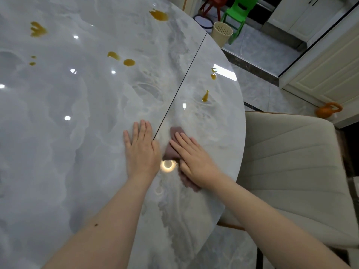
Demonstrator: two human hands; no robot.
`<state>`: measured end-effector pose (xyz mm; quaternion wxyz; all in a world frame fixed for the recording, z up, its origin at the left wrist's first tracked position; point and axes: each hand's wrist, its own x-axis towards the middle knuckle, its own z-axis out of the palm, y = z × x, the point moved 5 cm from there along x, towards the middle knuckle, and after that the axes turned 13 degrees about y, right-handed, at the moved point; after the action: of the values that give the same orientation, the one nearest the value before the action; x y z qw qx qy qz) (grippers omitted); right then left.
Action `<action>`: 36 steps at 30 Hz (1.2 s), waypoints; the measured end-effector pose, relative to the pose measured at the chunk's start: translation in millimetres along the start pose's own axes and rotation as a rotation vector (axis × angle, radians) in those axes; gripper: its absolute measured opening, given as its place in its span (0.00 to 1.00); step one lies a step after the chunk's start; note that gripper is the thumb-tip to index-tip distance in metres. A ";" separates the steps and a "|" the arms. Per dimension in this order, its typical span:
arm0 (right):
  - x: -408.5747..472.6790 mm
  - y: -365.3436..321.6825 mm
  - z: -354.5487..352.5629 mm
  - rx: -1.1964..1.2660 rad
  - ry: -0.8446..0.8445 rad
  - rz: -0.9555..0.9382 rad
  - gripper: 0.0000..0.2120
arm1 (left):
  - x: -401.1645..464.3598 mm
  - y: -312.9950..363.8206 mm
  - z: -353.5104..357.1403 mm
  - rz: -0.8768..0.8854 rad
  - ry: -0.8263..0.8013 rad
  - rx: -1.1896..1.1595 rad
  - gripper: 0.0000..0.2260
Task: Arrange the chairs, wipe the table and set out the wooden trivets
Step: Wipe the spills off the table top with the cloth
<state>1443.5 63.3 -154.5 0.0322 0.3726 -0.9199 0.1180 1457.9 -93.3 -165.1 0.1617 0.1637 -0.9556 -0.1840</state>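
I am in the wiping step, I judge: the worktop [58,152] is glossy grey marble and amber spills lie across it unwiped. Farthest left, at about ten o'clock from my hands, sits a splayed amber splash [37,29], with a pair of amber blots [121,59] nearer the middle at about eleven o'clock. My left hand [140,148] lies flat on the stone, fingers straight and together, holding nothing and only bracing me. Just beside it, at its three o'clock, my right hand [194,160] presses with straight fingers on a mauve cloth [172,146], which is spread on the worktop under the palm, close to the dark seam. At about one o'clock from the cloth a small amber drip [205,96] waits, apart from it. Right of the worktop edge stands a beige chair [291,167], tucked close. No wooden trivets show anywhere. The next move, as I see it, calls for pushing the cloth forward toward that near drip, then sweeping leftward over the farther blots while keeping pressure flat.
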 end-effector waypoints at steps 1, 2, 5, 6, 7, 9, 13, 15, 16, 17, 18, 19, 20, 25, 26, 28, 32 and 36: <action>-14.9 9.5 -6.5 -0.007 -0.017 0.003 0.29 | 1.4 -0.8 -0.7 -0.023 -0.002 -0.056 0.30; -25.3 21.4 -13.6 -0.023 -0.012 0.027 0.30 | 1.6 -1.7 -1.8 -0.045 -0.012 -0.118 0.30; -16.0 50.3 -19.1 -0.107 0.038 0.222 0.32 | -2.8 -3.5 -11.7 -0.015 -0.036 -0.187 0.29; -2.7 49.4 -15.8 -0.134 0.060 0.302 0.34 | -7.8 -4.2 -18.3 0.039 -0.010 -0.132 0.29; 13.0 42.0 -10.4 -0.137 0.086 0.368 0.35 | -14.7 -5.3 -23.6 0.088 0.017 -0.053 0.28; 42.5 14.3 6.8 -0.097 0.114 0.408 0.36 | -31.5 -9.7 -30.1 0.111 0.043 0.070 0.27; 31.2 -46.0 24.8 0.005 0.113 0.189 0.29 | -65.7 -25.3 -31.7 0.040 0.034 0.183 0.26; -5.4 -47.1 15.8 0.007 0.068 0.110 0.28 | -74.2 -29.3 -30.6 -0.001 0.015 0.194 0.26; -22.4 -39.6 8.7 0.003 0.052 0.095 0.28 | -75.3 -29.1 -30.3 -0.014 0.005 0.191 0.27; -34.7 -26.3 1.8 -0.009 0.044 0.107 0.28 | -75.1 -28.4 -30.1 -0.023 -0.002 0.185 0.27; -40.9 -10.3 -3.8 -0.028 0.052 0.145 0.28 | -75.2 -28.1 -29.7 -0.031 -0.007 0.179 0.27; -38.9 5.7 -8.7 -0.057 0.070 0.200 0.29 | -74.5 -27.3 -29.5 -0.035 -0.008 0.178 0.28; -31.0 19.5 -9.9 -0.095 0.094 0.268 0.29 | -74.2 -26.8 -29.5 -0.038 -0.007 0.179 0.28; 46.8 -1.9 17.0 -0.103 0.150 0.421 0.30 | -74.7 -29.4 -29.2 -0.036 -0.009 0.196 0.27; 53.7 -18.7 22.4 -0.088 0.153 0.375 0.30 | -73.8 -30.3 -29.2 -0.035 -0.009 0.194 0.27; 41.5 -48.9 27.5 -0.053 0.153 0.258 0.30 | -73.6 -31.1 -29.9 -0.034 -0.016 0.179 0.28; -48.2 -62.9 8.4 -0.020 0.056 0.123 0.28 | -73.4 -30.5 -35.5 -0.054 -0.009 0.107 0.30; -89.2 -9.0 -13.6 -0.102 0.033 0.251 0.29 | -75.0 -25.0 -42.7 -0.022 0.027 -0.026 0.30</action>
<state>1513.6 120.8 -152.6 0.0514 0.2504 -0.9634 0.0804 1547.1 -100.1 -156.3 0.1746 0.1746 -0.9490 -0.1962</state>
